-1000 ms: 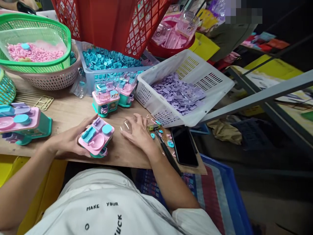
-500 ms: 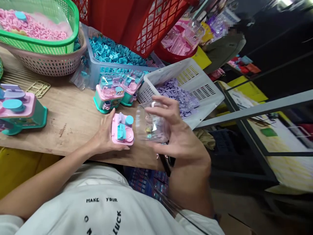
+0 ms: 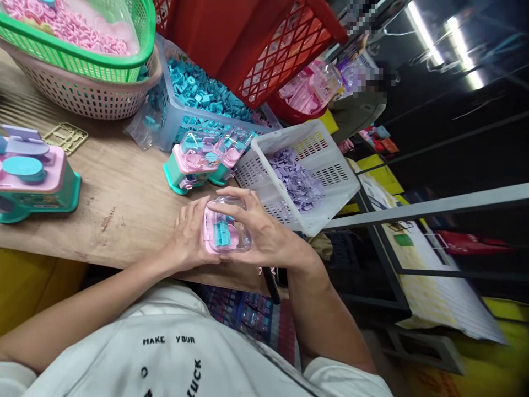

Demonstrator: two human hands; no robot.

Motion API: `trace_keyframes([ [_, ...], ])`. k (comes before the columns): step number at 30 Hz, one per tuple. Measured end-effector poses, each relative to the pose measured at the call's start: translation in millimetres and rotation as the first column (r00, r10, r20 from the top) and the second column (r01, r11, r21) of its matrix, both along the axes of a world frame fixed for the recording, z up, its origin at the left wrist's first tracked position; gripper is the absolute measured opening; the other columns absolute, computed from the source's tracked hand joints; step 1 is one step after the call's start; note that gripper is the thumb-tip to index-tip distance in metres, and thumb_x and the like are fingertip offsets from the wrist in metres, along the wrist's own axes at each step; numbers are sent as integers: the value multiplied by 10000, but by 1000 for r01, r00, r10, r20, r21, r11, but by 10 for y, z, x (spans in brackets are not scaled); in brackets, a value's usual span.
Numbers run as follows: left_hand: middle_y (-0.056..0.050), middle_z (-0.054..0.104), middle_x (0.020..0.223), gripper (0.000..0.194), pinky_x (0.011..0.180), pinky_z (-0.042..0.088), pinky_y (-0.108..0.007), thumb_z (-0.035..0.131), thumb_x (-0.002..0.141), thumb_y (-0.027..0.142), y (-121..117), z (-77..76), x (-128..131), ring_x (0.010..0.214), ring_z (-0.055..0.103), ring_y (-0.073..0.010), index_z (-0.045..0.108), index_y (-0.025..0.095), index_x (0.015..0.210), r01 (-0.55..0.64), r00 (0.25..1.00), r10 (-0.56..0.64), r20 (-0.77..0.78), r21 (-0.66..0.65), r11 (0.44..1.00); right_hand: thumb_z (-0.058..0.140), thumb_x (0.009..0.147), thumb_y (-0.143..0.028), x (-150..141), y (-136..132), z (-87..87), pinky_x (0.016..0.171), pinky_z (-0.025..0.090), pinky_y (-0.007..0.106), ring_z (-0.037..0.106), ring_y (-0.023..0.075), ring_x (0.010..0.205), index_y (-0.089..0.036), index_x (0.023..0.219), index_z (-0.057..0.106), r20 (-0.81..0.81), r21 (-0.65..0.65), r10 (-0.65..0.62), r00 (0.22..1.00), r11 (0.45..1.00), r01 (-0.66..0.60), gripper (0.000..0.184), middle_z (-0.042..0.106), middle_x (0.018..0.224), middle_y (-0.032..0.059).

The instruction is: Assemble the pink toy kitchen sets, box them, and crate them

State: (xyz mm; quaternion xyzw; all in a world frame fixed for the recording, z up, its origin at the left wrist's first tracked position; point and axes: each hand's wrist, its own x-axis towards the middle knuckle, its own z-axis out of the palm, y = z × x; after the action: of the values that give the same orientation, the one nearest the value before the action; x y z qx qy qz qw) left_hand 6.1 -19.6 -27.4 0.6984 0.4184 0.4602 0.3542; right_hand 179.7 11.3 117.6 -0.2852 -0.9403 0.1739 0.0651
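Observation:
Above the wooden table's front edge, my left hand (image 3: 188, 237) is wrapped round a small pink toy playset (image 3: 222, 234) with light blue parts on top. My right hand (image 3: 262, 229) grips a clear plastic cover (image 3: 243, 237), which lies over the playset's top; whether it is snapped down I cannot tell. Just beyond my hands stand two toy playsets (image 3: 192, 160), teal and pink with clear covers on. Off to the left is a larger-looking teal and pink playset (image 3: 39, 176) with a light blue oval part and no cover visible.
At the back left, a green basket (image 3: 144, 55) of pink parts rests in a pink basket (image 3: 82, 94). Beside them stand a blue bin (image 3: 165, 121) of blue parts, a red crate (image 3: 206, 38) and a tilted white basket (image 3: 330, 204) of purple parts. A metal bar (image 3: 454, 197) runs at right.
My right hand has moved left, bringing the clear cover from beside the playset onto its top. My left hand still holds the playset. The camera view has shifted and turned slightly.

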Motion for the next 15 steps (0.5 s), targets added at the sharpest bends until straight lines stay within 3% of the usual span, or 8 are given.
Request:
trace_keyframes([
  [4,-177,385,1529,1223,1144,353,-577,899,563,509,-11,18,12,1403,383,-393,221,238,1545,0,1000,-1,-22,-48,999,793,801,-415,13,13,-43,1191,368,585,379,348,1437,-344,1560,340,-19,19,9,1000,1000,-9,886,381,1485,132],
  [10,-211,356,1553,1298,1155,322,-613,863,575,657,-34,58,-1,1431,353,-427,171,212,1579,23,1000,-26,-13,-150,988,816,775,-416,9,-43,-85,1170,403,572,390,350,1426,-356,1607,189,24,4,-85,996,996,85,1043,338,1484,132],
  [15,-164,383,1537,1176,1133,360,-590,873,584,495,-37,57,-9,1399,384,-396,233,256,1541,20,1000,-23,-20,-145,989,793,770,-337,-6,-37,-69,1123,452,562,456,345,1359,-327,1577,248,51,0,-64,997,998,64,973,396,1407,133],
])
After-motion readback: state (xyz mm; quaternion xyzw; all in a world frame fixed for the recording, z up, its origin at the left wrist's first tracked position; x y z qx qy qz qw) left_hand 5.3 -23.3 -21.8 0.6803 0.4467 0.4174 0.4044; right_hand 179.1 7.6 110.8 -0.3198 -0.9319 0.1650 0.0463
